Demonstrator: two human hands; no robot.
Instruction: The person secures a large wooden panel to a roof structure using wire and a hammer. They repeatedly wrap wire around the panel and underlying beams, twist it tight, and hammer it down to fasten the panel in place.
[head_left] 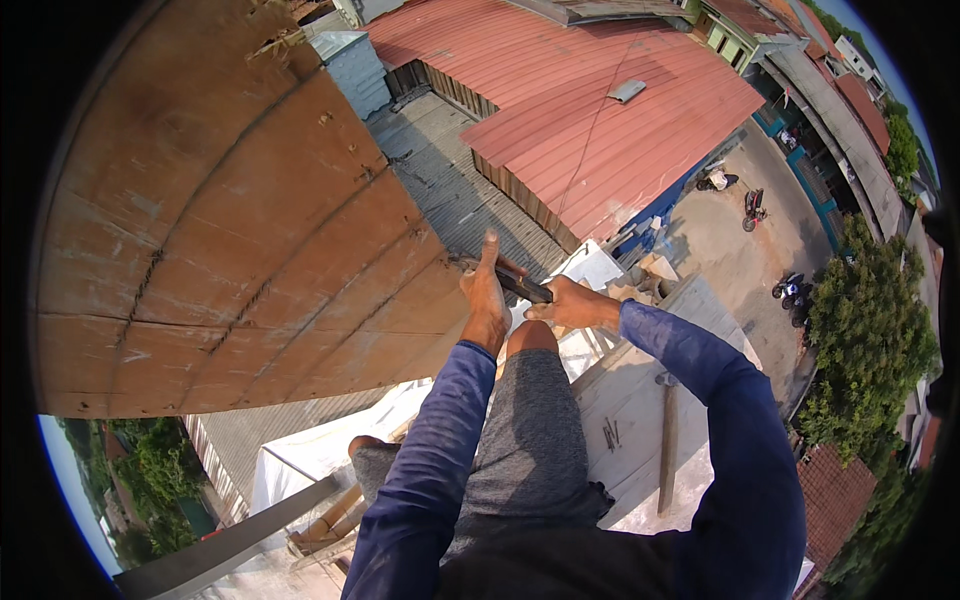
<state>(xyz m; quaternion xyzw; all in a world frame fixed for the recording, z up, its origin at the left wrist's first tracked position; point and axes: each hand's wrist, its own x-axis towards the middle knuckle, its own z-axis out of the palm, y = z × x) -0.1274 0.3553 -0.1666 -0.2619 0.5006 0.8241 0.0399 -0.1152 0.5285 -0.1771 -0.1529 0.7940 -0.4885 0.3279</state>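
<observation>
Ribbed red metal roofing (600, 110) bends across the background above a dusty lane (712, 245), with parked motorbikes (754, 209) and a leafy tree (865, 325) off to the right. Closer in, a broad brown wooden panel (250, 230) fills the left side, its smooth, scuffed face crossed by dark, rough-edged seams and a few knot-like marks. At the panel's right edge is a slim dark tool (522, 287), set slantwise, its far end close to the wood; whether that end touches it I cannot tell. The right hand (572, 304) is closed firmly round the near end of the tool, knuckles bent. The left hand (485, 298) is beside the panel's edge with its thumb raised straight and its palm against or just beside the tool; its fingers are mostly hidden, so how tightly they are curled cannot be told. Below the right forearm, a flat, pale, chalky board (640, 405) carries a hammer (667, 440) with a straight wooden handle, toward its right edge, and a small cluster of thin nails (611, 434), nearer its left edge, beside the grey, heathered shorts (530, 430).
</observation>
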